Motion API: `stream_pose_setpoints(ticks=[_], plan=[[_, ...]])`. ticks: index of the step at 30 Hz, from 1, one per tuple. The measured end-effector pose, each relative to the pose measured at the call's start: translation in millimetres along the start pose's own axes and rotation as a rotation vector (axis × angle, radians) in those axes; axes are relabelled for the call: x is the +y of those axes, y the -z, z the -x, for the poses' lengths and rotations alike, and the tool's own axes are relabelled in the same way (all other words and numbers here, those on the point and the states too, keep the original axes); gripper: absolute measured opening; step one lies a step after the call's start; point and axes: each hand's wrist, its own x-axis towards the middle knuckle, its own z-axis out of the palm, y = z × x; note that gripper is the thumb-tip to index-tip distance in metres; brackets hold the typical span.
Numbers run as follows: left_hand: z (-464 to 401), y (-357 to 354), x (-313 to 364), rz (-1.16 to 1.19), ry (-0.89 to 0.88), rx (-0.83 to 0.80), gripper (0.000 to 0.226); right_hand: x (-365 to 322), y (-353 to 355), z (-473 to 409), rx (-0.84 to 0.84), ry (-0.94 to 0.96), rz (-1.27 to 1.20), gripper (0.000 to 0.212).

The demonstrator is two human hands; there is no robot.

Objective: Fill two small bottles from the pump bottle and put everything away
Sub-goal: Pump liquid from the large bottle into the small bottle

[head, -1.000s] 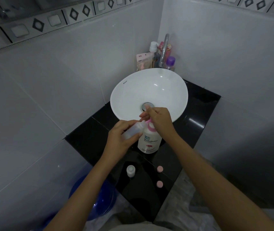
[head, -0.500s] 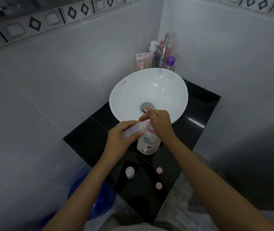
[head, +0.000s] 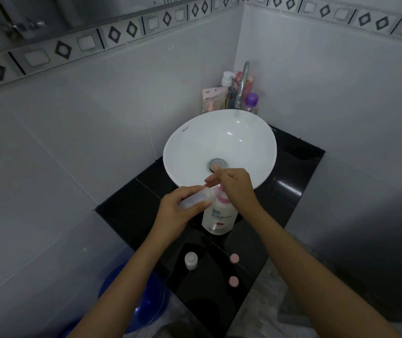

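A white pump bottle [head: 218, 219] with a pink collar stands on the black counter [head: 131, 208] in front of the basin. My right hand [head: 235, 185] rests on its pump head and hides most of it. My left hand [head: 179, 211] holds a small clear bottle [head: 198, 197] tilted on its side, its mouth at the pump's spout. A second small bottle [head: 191, 260] stands uncapped nearer to me. Two pink caps [head: 234, 258] [head: 233, 281] lie to its right.
A white bowl basin [head: 195, 147] with a metal drain sits behind the pump bottle. A chrome tap [head: 242, 81] and several toiletries [head: 251, 102] fill the back corner. A blue bucket [head: 136, 301] stands on the floor, lower left. Tiled walls close in left and right.
Both hands and the bottles stay in the same place. Only my head has shifted slightly, lowering the view a little.
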Motion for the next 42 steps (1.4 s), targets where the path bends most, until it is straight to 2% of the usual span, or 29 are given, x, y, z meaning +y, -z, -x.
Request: stream_pose_setpoints(ticks=[8,11,18,24,28,33,42], plan=[[1.7,-0.3,0.4,0.041,0.025,-0.036,0.039,7.4,-4.1,4.2,0.044,0.009,-0.002,0.044],[2.2,-0.7,-1.6,0.034,0.045,-0.057,0.030,18.6,-6.9,7.4,0.056,0.024,0.057,0.044],[1.9,0.0,5.2,0.113,0.022,-0.048,0.031,5.4,-1.7,-1.7,0.013,0.042,0.044,0.040],[1.5,-0.5,2.4,0.096,0.032,-0.059,0.030,16.2,-4.7,2.7,0.074,0.069,0.049,0.044],[3.1,-1.9,-1.1,0.066,0.044,-0.066,0.028,25.7,-7.2,6.5,0.058,0.068,0.082,0.043],[1.6,-1.4,4.4,0.133,0.042,-0.056,0.029,6.4,1.1,-0.8,-0.016,0.085,0.069,0.038],[0.7,-1.3,-1.5,0.092,0.074,-0.076,0.030,21.5,-4.4,5.7,0.044,0.061,0.068,0.042]])
